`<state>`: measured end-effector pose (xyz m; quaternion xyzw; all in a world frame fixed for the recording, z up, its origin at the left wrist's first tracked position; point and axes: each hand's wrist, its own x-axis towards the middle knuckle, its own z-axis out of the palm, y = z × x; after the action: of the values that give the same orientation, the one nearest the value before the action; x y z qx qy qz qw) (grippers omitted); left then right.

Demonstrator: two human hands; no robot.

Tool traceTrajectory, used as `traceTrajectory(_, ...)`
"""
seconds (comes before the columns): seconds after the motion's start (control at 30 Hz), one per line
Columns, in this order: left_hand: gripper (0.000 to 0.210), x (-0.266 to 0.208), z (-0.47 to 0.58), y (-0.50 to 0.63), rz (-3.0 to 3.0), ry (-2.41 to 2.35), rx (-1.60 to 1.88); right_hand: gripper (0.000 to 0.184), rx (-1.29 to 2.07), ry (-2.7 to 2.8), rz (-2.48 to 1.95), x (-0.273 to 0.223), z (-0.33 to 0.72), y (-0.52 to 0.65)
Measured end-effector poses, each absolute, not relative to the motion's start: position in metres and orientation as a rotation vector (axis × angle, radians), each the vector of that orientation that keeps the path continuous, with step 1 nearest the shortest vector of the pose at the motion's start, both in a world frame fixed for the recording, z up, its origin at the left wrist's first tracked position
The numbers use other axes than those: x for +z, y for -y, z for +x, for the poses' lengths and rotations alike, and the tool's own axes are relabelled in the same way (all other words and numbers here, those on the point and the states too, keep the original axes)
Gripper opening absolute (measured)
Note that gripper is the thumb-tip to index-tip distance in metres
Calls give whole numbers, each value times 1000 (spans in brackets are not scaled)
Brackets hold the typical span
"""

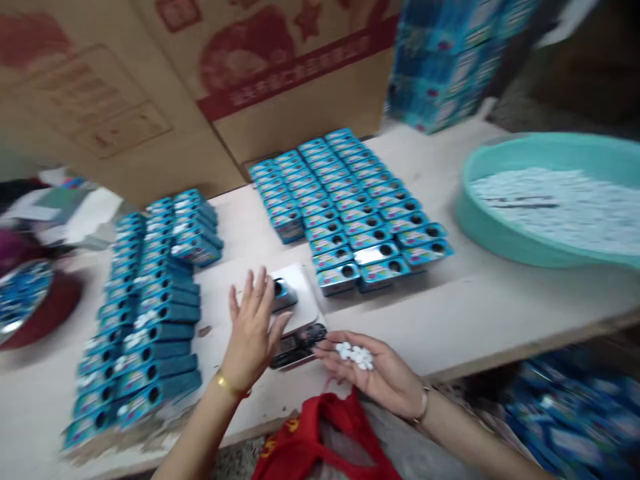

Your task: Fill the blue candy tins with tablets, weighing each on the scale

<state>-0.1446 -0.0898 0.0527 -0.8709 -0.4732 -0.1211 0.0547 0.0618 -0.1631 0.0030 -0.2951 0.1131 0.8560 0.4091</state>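
Note:
My left hand (pixel 253 333) hovers over a small kitchen scale, its fingers apart and the palm turned down. A small blue tin (pixel 285 299) with a round hole in its top sits on the white scale (pixel 306 293), partly behind my fingers; whether they touch it I cannot tell. The scale's dark control panel (pixel 295 347) faces me. My right hand (pixel 385 380) is cupped palm up near the table edge, with several small white tablets (pixel 356 356) lying in it.
Rows of blue tins (pixel 345 193) stand behind the scale, and more tins (pixel 165 300) stand at left. A turquoise basin (pixel 480 233) of white tablets is at right. Cardboard boxes (pixel 300 120) line the back; a red bowl (pixel 60 310) sits far left. Blue packages (pixel 575 407) lie below the table.

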Motion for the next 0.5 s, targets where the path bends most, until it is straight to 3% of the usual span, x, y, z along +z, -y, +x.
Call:
traceTrajectory(0.13,69,64,-158,91,-2582,1565,-323,21,2194,-328,-807,7,58,164)
traceTrajectory(0.33,33,67,-165,59,-2712,1612,-420,23,2195,-370,-801,7,46,161)
traceTrajectory(0.5,33,60,-147,-22,-2661,1556,-400,25,2211,-350,-790,2,48,154)
